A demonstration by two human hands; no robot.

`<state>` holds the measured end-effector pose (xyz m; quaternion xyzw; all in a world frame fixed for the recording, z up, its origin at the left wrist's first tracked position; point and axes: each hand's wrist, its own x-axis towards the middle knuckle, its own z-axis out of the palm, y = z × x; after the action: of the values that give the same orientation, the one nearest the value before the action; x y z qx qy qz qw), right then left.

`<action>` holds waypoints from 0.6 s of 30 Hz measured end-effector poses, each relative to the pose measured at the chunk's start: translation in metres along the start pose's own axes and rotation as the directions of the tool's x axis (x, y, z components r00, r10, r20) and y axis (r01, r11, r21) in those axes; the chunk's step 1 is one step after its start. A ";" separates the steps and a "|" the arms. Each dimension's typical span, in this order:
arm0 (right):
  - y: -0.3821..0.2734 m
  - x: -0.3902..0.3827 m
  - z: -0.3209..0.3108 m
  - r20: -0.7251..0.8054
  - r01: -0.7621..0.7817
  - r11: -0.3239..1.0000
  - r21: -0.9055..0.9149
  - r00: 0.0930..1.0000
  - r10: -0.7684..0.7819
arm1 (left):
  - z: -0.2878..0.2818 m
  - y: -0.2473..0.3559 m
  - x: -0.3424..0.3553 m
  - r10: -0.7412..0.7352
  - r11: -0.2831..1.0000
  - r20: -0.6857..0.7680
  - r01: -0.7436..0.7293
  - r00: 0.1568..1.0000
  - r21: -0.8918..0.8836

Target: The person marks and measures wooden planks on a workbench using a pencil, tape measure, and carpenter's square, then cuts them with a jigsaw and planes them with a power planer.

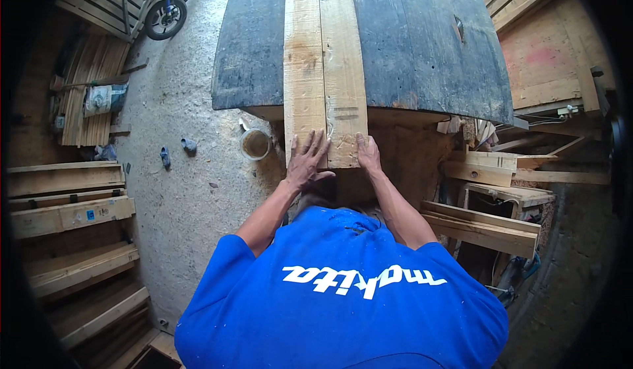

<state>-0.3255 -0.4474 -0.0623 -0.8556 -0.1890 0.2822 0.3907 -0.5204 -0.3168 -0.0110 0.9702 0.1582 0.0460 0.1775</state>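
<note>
Two long pale wooden planks lie side by side, running away from me over a dark blue-black table (pixel 428 46); their near ends stick out past its front edge. My left hand (pixel 307 158) rests on the near end of the left plank (pixel 303 72), fingers spread flat on top and thumb pointing toward the end of the right plank (pixel 343 72). At the right plank's outer edge, my right hand (pixel 368 153) grips the near corner; some of its fingers are hidden. Dark pencil-like lines cross the right plank just beyond the hands.
A round tub (pixel 256 144) stands on the concrete floor at left, with a pair of dark shoes (pixel 177 152) beyond it. Stacked boards (pixel 72 216) line the left side. Lumber offcuts (pixel 481 227) jut out at right. A motorbike wheel (pixel 165 18) shows far left.
</note>
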 end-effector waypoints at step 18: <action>0.024 0.001 0.006 0.574 -0.903 -0.125 0.411 0.362 -0.734 | 0.006 -0.012 -0.007 -0.028 0.999 -0.074 0.025 0.997 -0.039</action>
<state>-0.3265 -0.4588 -0.0847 0.1122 0.0238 0.7608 0.6387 -0.5299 -0.3109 -0.0212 0.9622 0.1767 0.0827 0.1903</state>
